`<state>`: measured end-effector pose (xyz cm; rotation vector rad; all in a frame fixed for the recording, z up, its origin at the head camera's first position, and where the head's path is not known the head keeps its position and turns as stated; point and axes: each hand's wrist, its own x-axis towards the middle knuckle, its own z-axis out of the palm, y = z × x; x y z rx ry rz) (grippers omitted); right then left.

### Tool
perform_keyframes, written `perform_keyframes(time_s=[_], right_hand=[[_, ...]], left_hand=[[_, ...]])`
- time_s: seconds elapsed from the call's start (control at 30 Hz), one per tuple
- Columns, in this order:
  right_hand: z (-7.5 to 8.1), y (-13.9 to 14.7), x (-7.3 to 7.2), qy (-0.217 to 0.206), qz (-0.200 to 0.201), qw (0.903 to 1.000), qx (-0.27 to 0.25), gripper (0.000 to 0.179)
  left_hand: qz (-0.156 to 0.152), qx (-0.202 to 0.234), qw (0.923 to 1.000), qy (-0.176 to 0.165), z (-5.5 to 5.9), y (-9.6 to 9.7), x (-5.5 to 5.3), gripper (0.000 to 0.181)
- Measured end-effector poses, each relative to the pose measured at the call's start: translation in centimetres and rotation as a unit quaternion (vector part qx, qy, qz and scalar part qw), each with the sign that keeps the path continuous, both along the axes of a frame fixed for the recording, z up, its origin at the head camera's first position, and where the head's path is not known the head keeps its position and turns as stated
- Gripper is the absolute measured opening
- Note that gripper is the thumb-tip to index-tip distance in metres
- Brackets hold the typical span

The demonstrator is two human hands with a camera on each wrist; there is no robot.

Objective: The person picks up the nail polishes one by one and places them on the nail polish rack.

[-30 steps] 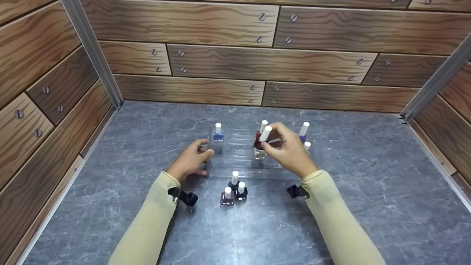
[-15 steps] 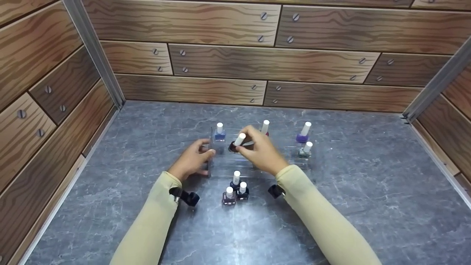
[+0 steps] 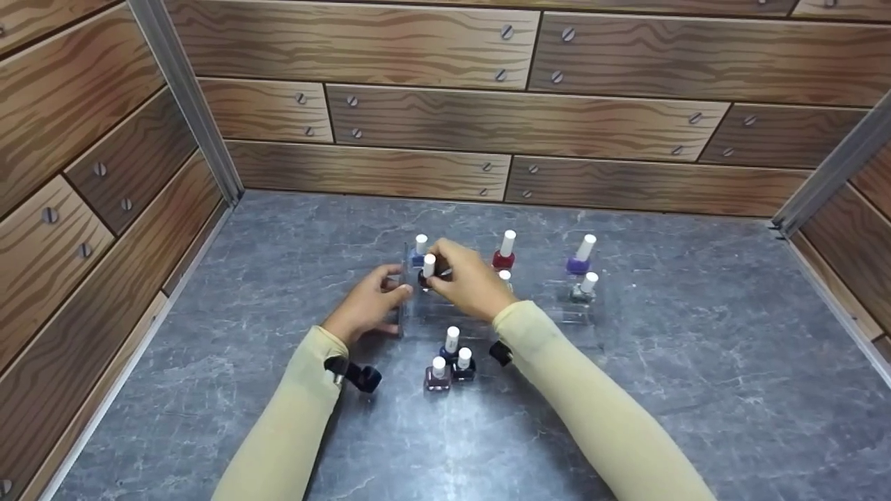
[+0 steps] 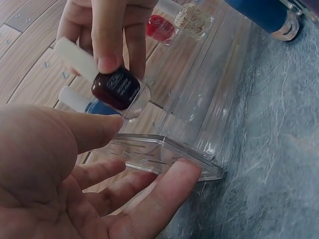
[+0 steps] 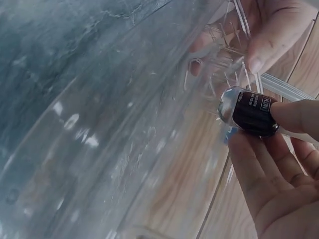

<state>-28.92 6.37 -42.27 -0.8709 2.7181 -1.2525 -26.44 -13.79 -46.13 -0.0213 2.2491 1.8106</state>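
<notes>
My right hand (image 3: 468,280) pinches a dark red nail polish bottle (image 5: 253,113) with a white cap, near the left end of a clear acrylic display rack (image 3: 445,311). In the left wrist view the bottle tilts just above the rack's end panel. My left hand (image 3: 369,300) holds that panel, thumb on one side and fingers on the other. Behind the dark bottle a blue polish (image 3: 420,252) stands on the rack, partly hidden. A red polish (image 3: 503,260), a purple polish (image 3: 578,264) and a glittery clear polish (image 3: 583,295) also stand on it.
Several dark polish bottles stand close together in front of the rack, among them a brownish one (image 3: 438,376) and a black one (image 3: 464,367). Another white cap (image 3: 505,276) shows beside my right hand. Wood-patterned panels (image 3: 418,115) enclose the grey marbled table (image 3: 313,229).
My right hand has carried the dark red polish leftward along the rack to its left end, uncovering the red and purple bottles. My left hand stays on the end panel.
</notes>
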Motion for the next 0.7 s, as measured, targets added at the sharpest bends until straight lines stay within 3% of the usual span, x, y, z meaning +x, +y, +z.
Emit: perform_keyframes(time_s=[0.33,0.7], right_hand=[[-0.28,-0.28,-0.06,0.06,0.017,0.9955,0.071,0.02],[-0.34,-0.67,-0.67,0.07,0.024,0.9957,0.057,0.021]], left_hand=[[0.006,0.002,1.0,0.001,-0.16,0.26,0.02,0.051],[0.005,-0.004,1.0,-0.006,-0.23,-0.11,-0.22,0.053]])
